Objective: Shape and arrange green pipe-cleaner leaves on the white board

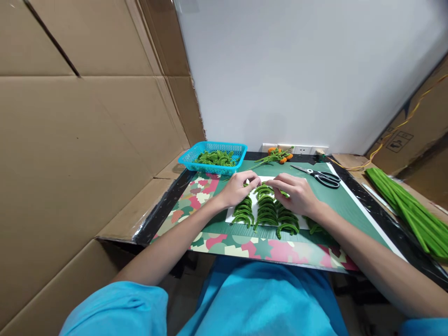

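Note:
Curved green pipe cleaner pieces [266,210] lie in several columns on a white sheet [229,215] on the green table mat. At the far end of the left columns, my left hand [241,187] is closed, thumb and index finger meeting in a pinch. Just to its right, my right hand [294,190] hovers over the right columns, its fingers bent and their tips pointing at the left hand. Whatever either set of fingertips grips is too small or too covered to make out. A few curved pieces are partly hidden under the right hand and forearm.
Behind the left hand stands a blue plastic basket [185,157] of green pieces. Orange flowers with green stems [280,155] lie by the wall sockets. Black-handled scissors [325,178] rest at the right. Long green pipe cleaners [408,207] lie bundled farther right. Cardboard [87,154] walls the left side.

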Motion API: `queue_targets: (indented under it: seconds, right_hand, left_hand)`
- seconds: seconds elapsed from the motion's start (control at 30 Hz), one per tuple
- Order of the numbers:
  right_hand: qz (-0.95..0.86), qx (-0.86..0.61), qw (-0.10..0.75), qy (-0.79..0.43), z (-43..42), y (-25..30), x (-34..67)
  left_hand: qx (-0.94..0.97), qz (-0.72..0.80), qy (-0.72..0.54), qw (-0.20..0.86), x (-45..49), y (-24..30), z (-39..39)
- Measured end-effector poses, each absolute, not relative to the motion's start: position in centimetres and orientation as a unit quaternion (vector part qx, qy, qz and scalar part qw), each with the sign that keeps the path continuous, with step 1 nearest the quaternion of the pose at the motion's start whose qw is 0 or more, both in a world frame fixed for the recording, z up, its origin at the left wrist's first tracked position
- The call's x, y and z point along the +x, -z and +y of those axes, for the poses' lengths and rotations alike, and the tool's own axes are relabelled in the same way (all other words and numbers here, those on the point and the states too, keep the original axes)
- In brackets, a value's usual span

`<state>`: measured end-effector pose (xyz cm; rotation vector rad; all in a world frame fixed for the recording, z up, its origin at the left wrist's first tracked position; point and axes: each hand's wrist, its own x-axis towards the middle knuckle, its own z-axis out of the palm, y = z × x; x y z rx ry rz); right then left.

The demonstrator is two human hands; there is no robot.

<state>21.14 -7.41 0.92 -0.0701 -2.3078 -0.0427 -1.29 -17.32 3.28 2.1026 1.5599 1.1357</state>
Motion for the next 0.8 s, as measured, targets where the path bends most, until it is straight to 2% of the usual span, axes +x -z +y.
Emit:
queue_targets:
  seconds: [0.2, 0.4, 0.8]
  right_hand:
    - [-0.900, -0.037, 0.433, -0.021, -7.35, -0.67, 20.81]
    - [-0.857, -0.067, 0.494, -0.133, -7.68, -0.44, 20.72]
    - [-0.827, -0.120, 0.510, -0.202, -8.06, -0.26, 20.58]
  left_hand:
    - [0.734, 0.516, -0.406, 0.174, -0.98, -3.30, -17.38]
    - [0.736, 0.487, -0.413, 0.226, -0.79, -3.31, -17.62]
    - [0.744, 0.500, -0.398, 0.193, -0.67, -3.43, -18.07]
